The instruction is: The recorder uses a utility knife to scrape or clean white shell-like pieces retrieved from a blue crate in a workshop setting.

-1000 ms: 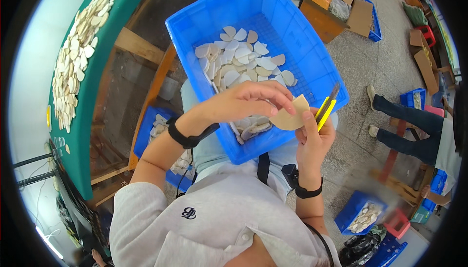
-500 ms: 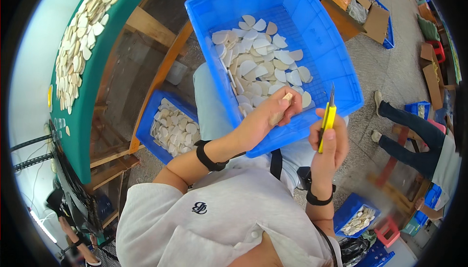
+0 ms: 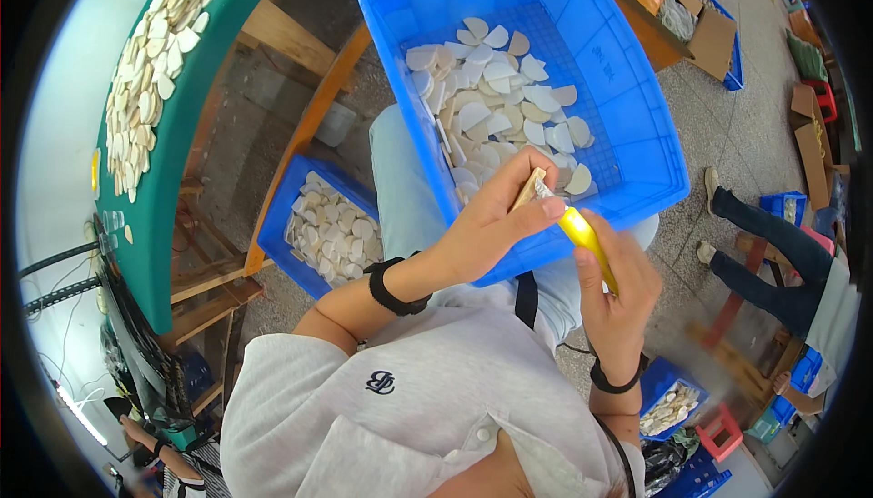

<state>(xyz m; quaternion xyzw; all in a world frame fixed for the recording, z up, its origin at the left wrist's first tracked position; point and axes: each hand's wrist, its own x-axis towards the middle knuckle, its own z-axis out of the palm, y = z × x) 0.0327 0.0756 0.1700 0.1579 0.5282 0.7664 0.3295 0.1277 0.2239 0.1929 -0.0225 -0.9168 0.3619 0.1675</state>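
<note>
My left hand (image 3: 500, 216) pinches a small cream-coloured flat piece (image 3: 527, 191) between thumb and fingers. My right hand (image 3: 623, 280) is wrapped round a yellow utility knife (image 3: 589, 245), whose blade lies at the piece close to my left thumb. Whether the blade cuts into the piece is too small to tell. Both hands are above the near edge of a big blue crate (image 3: 627, 211) resting on my lap. In it lies a heap of half-round white and cream pieces (image 3: 500, 98), gathered mostly toward its left side.
Left of my leg, a smaller blue crate (image 3: 273, 241) holds similar pieces. Farther left, a green-topped table (image 3: 177, 143) carries a long pile of them. At right are an open cardboard box (image 3: 714, 43), a person's legs (image 3: 773, 271) and a red stool (image 3: 720, 434).
My right hand has brought the knife left and tilted it, so its blade now meets the piece. The left hand has turned slightly, still gripping the piece. The view has shifted slightly.
</note>
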